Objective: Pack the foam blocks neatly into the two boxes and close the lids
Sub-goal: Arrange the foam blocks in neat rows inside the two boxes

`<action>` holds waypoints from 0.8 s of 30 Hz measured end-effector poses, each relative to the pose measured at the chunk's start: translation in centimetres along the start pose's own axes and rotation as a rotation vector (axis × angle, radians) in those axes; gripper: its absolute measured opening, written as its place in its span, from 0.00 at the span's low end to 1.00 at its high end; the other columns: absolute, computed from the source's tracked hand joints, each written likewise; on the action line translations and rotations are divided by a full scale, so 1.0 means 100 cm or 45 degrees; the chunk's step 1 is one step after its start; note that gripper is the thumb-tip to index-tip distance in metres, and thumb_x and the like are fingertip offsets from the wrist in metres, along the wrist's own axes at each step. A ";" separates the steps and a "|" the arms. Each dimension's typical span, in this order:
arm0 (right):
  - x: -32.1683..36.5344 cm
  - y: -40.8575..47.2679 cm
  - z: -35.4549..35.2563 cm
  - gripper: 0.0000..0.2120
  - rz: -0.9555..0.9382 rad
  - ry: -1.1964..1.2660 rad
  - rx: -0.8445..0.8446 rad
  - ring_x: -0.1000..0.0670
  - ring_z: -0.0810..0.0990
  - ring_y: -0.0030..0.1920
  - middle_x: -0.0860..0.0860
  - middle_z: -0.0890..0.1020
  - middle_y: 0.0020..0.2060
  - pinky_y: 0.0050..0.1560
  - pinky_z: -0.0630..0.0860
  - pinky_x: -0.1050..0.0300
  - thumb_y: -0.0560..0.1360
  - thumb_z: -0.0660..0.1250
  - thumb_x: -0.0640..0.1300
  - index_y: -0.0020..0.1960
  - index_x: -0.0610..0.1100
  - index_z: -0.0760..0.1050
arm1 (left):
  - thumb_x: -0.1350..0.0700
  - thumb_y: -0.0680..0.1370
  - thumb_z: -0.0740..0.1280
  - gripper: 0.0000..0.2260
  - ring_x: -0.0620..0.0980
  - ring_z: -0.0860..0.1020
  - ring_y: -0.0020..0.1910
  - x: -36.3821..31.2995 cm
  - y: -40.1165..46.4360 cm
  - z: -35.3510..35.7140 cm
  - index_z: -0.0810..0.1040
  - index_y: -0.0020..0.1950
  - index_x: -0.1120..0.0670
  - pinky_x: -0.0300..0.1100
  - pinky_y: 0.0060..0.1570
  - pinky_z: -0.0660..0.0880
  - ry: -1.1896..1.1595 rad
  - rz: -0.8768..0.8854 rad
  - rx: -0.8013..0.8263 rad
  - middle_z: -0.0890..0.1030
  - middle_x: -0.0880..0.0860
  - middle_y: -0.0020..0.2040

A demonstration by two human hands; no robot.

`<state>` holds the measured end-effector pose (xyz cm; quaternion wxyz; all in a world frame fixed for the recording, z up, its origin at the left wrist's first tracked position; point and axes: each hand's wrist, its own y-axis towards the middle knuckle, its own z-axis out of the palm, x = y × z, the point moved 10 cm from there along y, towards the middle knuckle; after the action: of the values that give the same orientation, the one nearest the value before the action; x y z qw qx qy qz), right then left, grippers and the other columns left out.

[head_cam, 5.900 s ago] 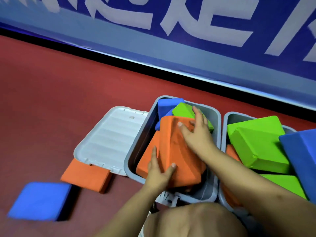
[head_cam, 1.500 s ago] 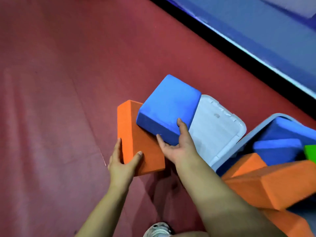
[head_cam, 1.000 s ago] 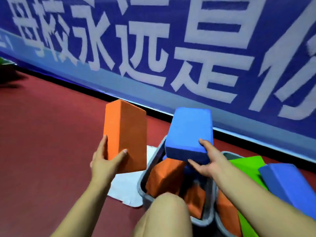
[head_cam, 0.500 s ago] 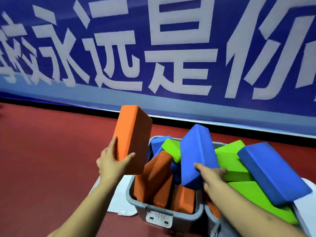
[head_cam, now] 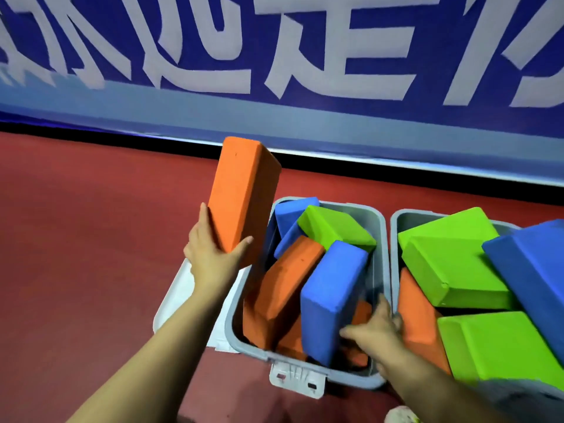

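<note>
Half a second on, the blue block [head_cam: 331,297] has dropped from above the rim down into the left box [head_cam: 377,227], and the right hand [head_cam: 374,332] has slid to its near right corner.

At the left, a white lid [head_cam: 180,296] lies on the red floor [head_cam: 76,254], touching the left box's left wall. Above the lid and that wall, the left hand [head_cam: 210,257] holds an orange block [head_cam: 242,196] upright and slightly tilted, clear of the box; its fingers are wrapped around the block's lower end, thumb on the right face.

Inside the left box, blocks stand crowded: a blue one at the far left corner, a green block [head_cam: 334,227] leaning at the far side, an orange one [head_cam: 283,288] slanting in the middle, and the blue block on end just right of it. The right hand's fingers are spread and press against that blue block's lower right side; motion blur hides whether they grip it.

A white latch [head_cam: 297,378] hangs from the box's near wall.

The right box [head_cam: 396,221] touches the left one and is heaped above its rim with green blocks [head_cam: 451,267], an orange block along its left wall and a dark blue block [head_cam: 534,270] on top at the right.

Behind stands a blue banner [head_cam: 274,56] with white characters.
</note>
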<state>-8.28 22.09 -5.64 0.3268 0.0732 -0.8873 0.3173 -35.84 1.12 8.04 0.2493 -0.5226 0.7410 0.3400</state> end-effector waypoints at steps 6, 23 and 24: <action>0.092 0.004 -0.025 0.47 -0.487 0.223 -0.005 0.48 0.60 0.73 0.46 0.57 0.73 0.68 0.60 0.58 0.67 0.76 0.45 0.76 0.51 0.51 | 0.47 0.66 0.77 0.49 0.58 0.62 0.70 0.003 0.025 0.086 0.50 0.78 0.49 0.48 0.67 0.57 0.128 0.212 0.310 0.65 0.56 0.72; 0.159 -0.042 0.046 0.37 -1.173 -0.615 0.219 0.51 0.30 0.74 0.56 0.34 0.75 0.71 0.37 0.39 0.62 0.54 0.75 0.70 0.68 0.58 | 0.22 0.68 0.50 0.36 0.51 0.63 0.73 0.097 -0.008 0.153 0.56 0.74 0.34 0.63 0.69 0.60 -0.478 -0.680 1.070 0.62 0.43 0.75; 0.158 -0.044 0.051 0.37 -1.183 -0.669 0.230 0.50 0.31 0.74 0.56 0.35 0.75 0.71 0.36 0.38 0.61 0.53 0.74 0.70 0.67 0.60 | 0.23 0.69 0.49 0.37 0.52 0.60 0.75 0.101 -0.007 0.150 0.56 0.75 0.36 0.64 0.70 0.58 -0.518 -0.733 1.000 0.59 0.44 0.77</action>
<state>-21.74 16.75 3.55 0.1920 0.5625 -0.7825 0.1856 -38.31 6.32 -9.15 0.6486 -0.4956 0.5757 0.0490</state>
